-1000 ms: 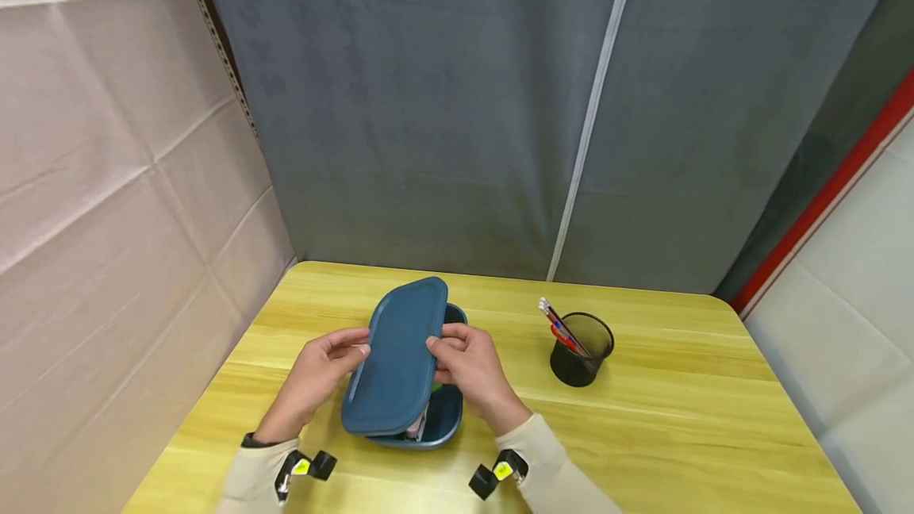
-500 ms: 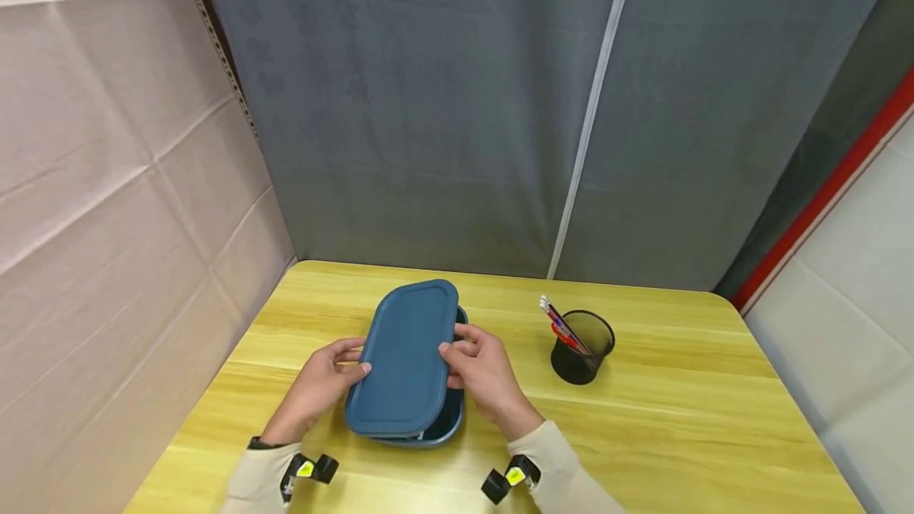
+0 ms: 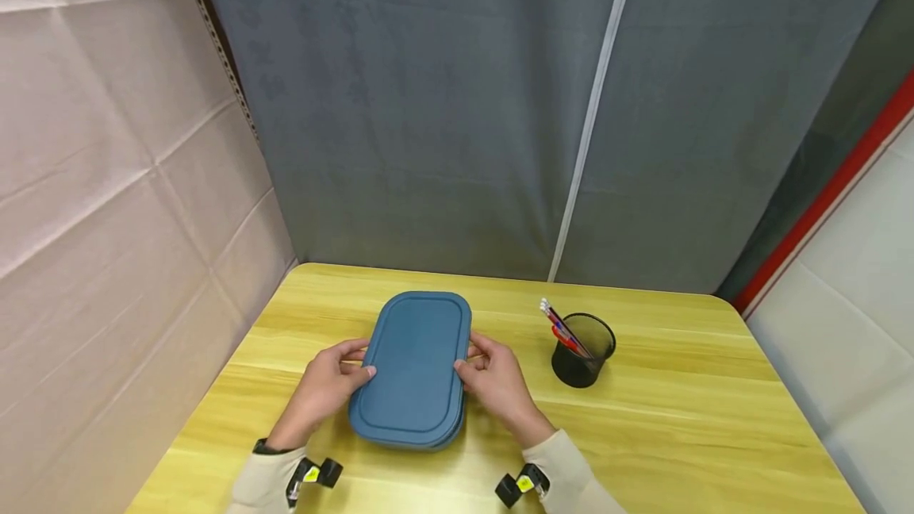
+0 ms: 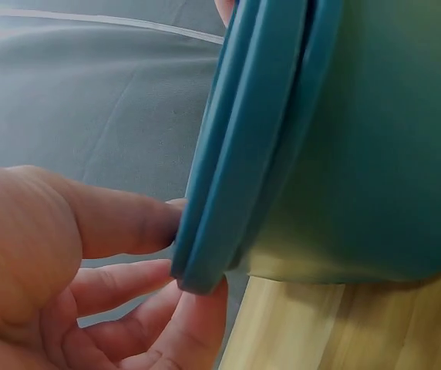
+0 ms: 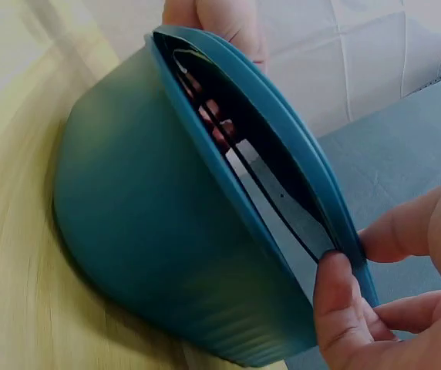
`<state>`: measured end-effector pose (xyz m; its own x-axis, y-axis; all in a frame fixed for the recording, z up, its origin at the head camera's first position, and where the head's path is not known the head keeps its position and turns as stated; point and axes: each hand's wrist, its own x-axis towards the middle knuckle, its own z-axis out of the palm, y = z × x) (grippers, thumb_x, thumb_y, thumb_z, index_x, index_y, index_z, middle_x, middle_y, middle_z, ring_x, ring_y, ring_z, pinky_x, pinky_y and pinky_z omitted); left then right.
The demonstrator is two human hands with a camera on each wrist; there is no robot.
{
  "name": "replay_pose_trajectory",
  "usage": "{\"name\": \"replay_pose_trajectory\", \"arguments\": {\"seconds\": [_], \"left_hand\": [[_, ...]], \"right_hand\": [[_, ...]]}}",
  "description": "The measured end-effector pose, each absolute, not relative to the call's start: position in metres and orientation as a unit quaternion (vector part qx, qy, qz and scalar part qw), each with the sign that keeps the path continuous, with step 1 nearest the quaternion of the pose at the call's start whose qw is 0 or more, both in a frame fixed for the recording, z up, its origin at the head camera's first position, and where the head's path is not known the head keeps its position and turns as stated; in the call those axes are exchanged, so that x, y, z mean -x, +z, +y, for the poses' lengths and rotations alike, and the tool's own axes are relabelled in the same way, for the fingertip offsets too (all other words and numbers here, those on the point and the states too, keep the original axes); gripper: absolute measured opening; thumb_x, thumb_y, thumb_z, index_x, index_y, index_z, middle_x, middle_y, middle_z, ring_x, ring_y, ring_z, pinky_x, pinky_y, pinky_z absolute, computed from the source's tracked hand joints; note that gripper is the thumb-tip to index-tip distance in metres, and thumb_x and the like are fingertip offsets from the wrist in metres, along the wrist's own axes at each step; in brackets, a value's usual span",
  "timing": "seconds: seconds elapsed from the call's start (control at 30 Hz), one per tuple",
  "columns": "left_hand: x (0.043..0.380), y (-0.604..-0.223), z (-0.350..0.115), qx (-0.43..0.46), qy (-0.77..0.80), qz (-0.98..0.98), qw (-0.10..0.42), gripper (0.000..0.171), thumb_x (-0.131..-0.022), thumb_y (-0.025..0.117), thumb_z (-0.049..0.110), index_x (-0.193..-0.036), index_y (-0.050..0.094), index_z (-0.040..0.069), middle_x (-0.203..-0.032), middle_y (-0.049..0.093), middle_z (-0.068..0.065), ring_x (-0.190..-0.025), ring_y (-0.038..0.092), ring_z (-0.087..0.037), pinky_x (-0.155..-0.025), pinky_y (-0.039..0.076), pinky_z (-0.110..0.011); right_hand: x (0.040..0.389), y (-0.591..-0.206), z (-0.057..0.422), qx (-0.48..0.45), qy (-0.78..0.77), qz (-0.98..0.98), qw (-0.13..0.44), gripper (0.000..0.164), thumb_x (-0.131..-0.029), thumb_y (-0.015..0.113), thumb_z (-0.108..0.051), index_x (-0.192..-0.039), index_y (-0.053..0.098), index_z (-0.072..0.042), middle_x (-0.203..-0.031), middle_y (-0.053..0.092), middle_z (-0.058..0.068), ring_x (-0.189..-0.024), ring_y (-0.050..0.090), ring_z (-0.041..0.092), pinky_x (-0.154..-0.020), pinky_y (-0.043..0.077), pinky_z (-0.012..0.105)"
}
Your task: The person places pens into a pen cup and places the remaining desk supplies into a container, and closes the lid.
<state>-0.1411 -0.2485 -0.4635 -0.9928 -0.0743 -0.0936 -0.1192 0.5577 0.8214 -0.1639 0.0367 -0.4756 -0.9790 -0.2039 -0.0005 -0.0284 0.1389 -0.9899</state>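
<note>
A flat blue lid (image 3: 414, 363) with rounded corners lies over a blue storage box (image 5: 151, 200) on the table. My left hand (image 3: 324, 387) pinches the lid's left edge, thumb on top and fingers below; there the lid sits close to the box rim. On the opposite edge my right hand (image 3: 498, 383) holds the lid between thumb and fingers. The right wrist view shows this side raised, leaving a long gap above the rim. Through the gap a pale flat item (image 5: 282, 216) and something reddish show; the rest of the contents is hidden.
To the right of the box stands a black mesh pen cup (image 3: 577, 363) with several pencils and a red-handled item (image 3: 562, 335) leaning in it. A grey curtain (image 3: 443, 117) closes off the back of the wooden table (image 3: 678, 403); pale cloth hangs on the left.
The lid has shifted right and toward the body, from skewed and tilted to lined up over the box. The contents, partly visible before, are covered in the head view. Both hands moved along with it.
</note>
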Motion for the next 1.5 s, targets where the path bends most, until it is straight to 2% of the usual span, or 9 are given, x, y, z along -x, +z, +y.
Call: {"name": "replay_pose_trajectory", "arguments": {"seconds": [0.37,0.53,0.93,1.13,1.5], "left_hand": [[0.144,-0.461,-0.239,0.053,0.421,0.906,-0.003,0.049,-0.097,0.076,0.013,-0.144,0.064,0.004,-0.129,0.070,-0.019,-0.106,0.072,-0.028,-0.077,0.061,-0.037],[0.146,-0.466,-0.238,0.058,0.424,0.904,-0.003,0.049,-0.097,0.076,0.013,-0.144,0.064,0.003,-0.129,0.070,-0.019,-0.102,0.072,-0.024,-0.074,0.059,-0.034],[0.138,-0.470,-0.244,0.066,0.449,0.891,0.009,0.052,-0.096,0.078,0.014,-0.144,0.063,0.005,-0.131,0.069,-0.019,-0.105,0.072,-0.025,-0.080,0.062,-0.039],[0.136,-0.472,-0.245,0.072,0.461,0.884,0.014,0.052,-0.096,0.078,0.013,-0.145,0.063,0.004,-0.132,0.068,-0.020,-0.105,0.072,-0.025,-0.080,0.062,-0.039],[0.138,-0.476,-0.243,0.076,0.477,0.876,0.009,0.052,-0.098,0.076,0.016,-0.147,0.061,0.005,-0.130,0.067,-0.021,-0.101,0.070,-0.023,-0.077,0.061,-0.036]], "right_hand": [[0.168,-0.488,0.040,0.081,-0.635,0.765,0.074,0.068,-0.097,0.071,-0.002,-0.156,0.041,0.010,-0.116,0.063,0.022,-0.074,0.063,0.013,-0.059,0.053,0.023],[0.169,-0.491,0.039,0.078,-0.635,0.765,0.075,0.068,-0.096,0.071,-0.002,-0.156,0.042,0.010,-0.115,0.063,0.021,-0.072,0.060,0.014,-0.057,0.052,0.023],[0.166,-0.493,0.039,0.080,-0.631,0.768,0.072,0.064,-0.095,0.075,-0.006,-0.153,0.050,0.006,-0.119,0.060,0.020,-0.078,0.061,0.016,-0.060,0.053,0.023],[0.166,-0.494,0.040,0.080,-0.636,0.763,0.085,0.065,-0.096,0.074,-0.005,-0.155,0.048,0.005,-0.120,0.061,0.020,-0.078,0.063,0.015,-0.062,0.056,0.024],[0.174,-0.498,0.039,0.061,-0.647,0.754,0.100,0.064,-0.097,0.072,-0.007,-0.157,0.048,0.000,-0.119,0.063,0.017,-0.072,0.062,0.016,-0.067,0.060,0.033]]}}
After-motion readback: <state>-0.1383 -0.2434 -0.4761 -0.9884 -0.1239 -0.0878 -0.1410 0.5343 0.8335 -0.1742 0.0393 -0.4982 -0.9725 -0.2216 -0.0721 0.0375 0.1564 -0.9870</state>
